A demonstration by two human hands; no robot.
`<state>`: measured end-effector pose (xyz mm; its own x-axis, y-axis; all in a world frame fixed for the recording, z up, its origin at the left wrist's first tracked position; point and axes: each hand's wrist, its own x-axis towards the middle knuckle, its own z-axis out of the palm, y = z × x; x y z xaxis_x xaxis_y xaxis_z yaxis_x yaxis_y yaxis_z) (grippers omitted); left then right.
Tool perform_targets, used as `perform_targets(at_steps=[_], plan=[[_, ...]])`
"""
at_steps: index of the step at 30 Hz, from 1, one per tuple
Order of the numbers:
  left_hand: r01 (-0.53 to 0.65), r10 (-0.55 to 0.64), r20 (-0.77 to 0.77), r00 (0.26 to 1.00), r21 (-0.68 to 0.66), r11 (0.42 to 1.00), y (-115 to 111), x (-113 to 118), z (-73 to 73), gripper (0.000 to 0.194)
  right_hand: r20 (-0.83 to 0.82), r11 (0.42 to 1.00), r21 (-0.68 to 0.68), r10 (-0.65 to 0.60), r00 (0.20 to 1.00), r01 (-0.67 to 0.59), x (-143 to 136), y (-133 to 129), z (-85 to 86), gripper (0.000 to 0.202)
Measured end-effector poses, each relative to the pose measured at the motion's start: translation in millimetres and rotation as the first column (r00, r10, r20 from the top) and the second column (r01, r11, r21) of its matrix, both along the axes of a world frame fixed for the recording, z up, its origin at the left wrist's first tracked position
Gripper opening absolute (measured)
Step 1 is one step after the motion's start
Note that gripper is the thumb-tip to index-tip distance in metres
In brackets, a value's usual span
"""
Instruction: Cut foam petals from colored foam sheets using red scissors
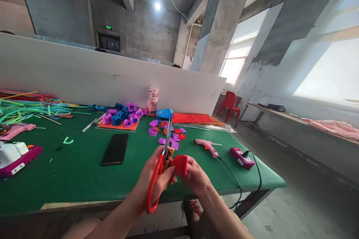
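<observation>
Red-handled scissors (153, 190) rest in my left hand (157, 173), blades pointing up and away. The same hand holds a small yellow-brown piece (167, 158) beside the blades, and its fingertips touch a red piece (180, 165). My right hand (196, 175) pinches that red piece from the right side. Both hands are close together over the table's front edge. Beyond them lie loose purple, red and blue cut pieces (175, 145). A pink glue gun (207, 146) lies to the right of my hands.
A black phone (114, 149) lies left of my hands on the green table (81, 171). Purple and blue flowers (123, 115), a pink bottle (153, 101) and red sheets (193, 118) stand or lie farther back. A magenta power strip (242, 158) with a cable sits at the right.
</observation>
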<state>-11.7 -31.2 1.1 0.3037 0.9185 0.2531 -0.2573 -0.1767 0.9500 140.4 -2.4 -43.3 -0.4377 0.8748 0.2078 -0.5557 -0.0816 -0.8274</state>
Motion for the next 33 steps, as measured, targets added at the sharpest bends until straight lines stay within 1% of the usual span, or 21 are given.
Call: perform_targets(at_steps=[2, 3, 5, 7, 9, 10, 12, 15, 16, 17, 19, 22, 24, 26, 28, 30, 31, 33], plan=[[0.003, -0.003, 0.006, 1.0, -0.003, 1.0, 0, -1, 1.2, 0.026, 0.005, 0.999, -0.011, -0.042, 0.999, 0.042, 3, 1, 0.4, 0.03], [-0.003, 0.003, 0.009, 1.0, 0.001, 1.0, 0, -3, 2.6, 0.026, -0.01, 0.996, -0.019, -0.085, 0.996, 0.085, 6, 1, 1.8, 0.03], [-0.057, 0.056, 0.036, 0.998, 0.018, 0.998, 1, -7, 5.9, 0.027, -0.066, 0.976, -0.049, -0.215, 0.975, 0.212, 18, 4, 7.4, 0.028], [-0.154, 0.15, 0.07, 0.986, 0.051, 0.987, 4, -15, 8.8, 0.03, -0.112, 0.926, -0.096, -0.376, 0.92, 0.366, 37, 8, 15.9, 0.029], [-0.26, 0.254, 0.076, 0.964, 0.089, 0.961, 9, -24, 9.9, 0.031, -0.039, 0.866, -0.101, -0.496, 0.868, 0.49, 56, 13, 25.1, 0.024], [-0.299, 0.294, 0.064, 0.954, 0.105, 0.948, 11, -28, 9.8, 0.03, 0.064, 0.854, -0.09, -0.508, 0.859, 0.512, 65, 18, 29.3, 0.024], [-0.362, 0.36, 0.04, 0.932, 0.126, 0.923, 16, -36, 8.7, 0.03, 0.232, 0.829, -0.03, -0.538, 0.81, 0.559, 75, 29, 36.4, 0.025], [-0.44, 0.44, 0.027, 0.897, 0.137, 0.888, 22, -44, 7.0, 0.03, 0.482, 0.829, 0.1, -0.524, 0.702, 0.55, 70, 56, 43.2, 0.028], [-0.461, 0.463, 0.024, 0.886, 0.139, 0.876, 24, -45, 6.5, 0.03, 0.572, 0.849, 0.134, -0.487, 0.66, 0.511, 63, 67, 44.0, 0.028], [-0.476, 0.479, 0.016, 0.878, 0.139, 0.868, 26, -46, 6.1, 0.029, 0.621, 0.867, 0.136, -0.452, 0.64, 0.48, 55, 80, 43.8, 0.026], [-0.48, 0.484, 0.005, 0.875, 0.133, 0.867, 30, -46, 4.8, 0.029, 0.69, 0.899, 0.114, -0.378, 0.618, 0.423, 35, 107, 40.5, 0.02], [-0.452, 0.455, -0.007, 0.89, 0.118, 0.884, 33, -44, 2.4, 0.028, 0.779, 0.919, 0.105, -0.313, 0.544, 0.379, 7, 147, 30.8, 0.016], [-0.44, 0.446, -0.035, 0.894, 0.114, 0.891, 34, -43, 1.5, 0.028, 0.826, 0.919, 0.133, -0.31, 0.471, 0.371, -6, 169, 25.9, 0.016], [-0.439, 0.448, -0.067, 0.892, 0.116, 0.891, 33, -41, 1.5, 0.027, 0.854, 0.904, 0.198, -0.348, 0.386, 0.379, -11, 185, 25.4, 0.016], [-0.448, 0.457, -0.065, 0.887, 0.115, 0.886, 32, -41, 1.9, 0.027, 0.853, 0.871, 0.291, -0.423, 0.306, 0.395, -7, 191, 28.9, 0.016], [-0.455, 0.462, -0.052, 0.885, 0.105, 0.884, 32, -42, 2.0, 0.028, 0.835, 0.841, 0.37, -0.487, 0.256, 0.394, 3, 186, 32.8, 0.015], [-0.45, 0.456, -0.051, 0.889, 0.098, 0.888, 31, -42, 1.9, 0.028, 0.83, 0.839, 0.392, -0.5, 0.247, 0.378, 8, 178, 33.9, 0.016], [-0.419, 0.425, -0.064, 0.903, 0.091, 0.903, 31, -44, 1.4, 0.029, 0.834, 0.86, 0.403, -0.486, 0.262, 0.314, 15, 155, 33.6, 0.018]])
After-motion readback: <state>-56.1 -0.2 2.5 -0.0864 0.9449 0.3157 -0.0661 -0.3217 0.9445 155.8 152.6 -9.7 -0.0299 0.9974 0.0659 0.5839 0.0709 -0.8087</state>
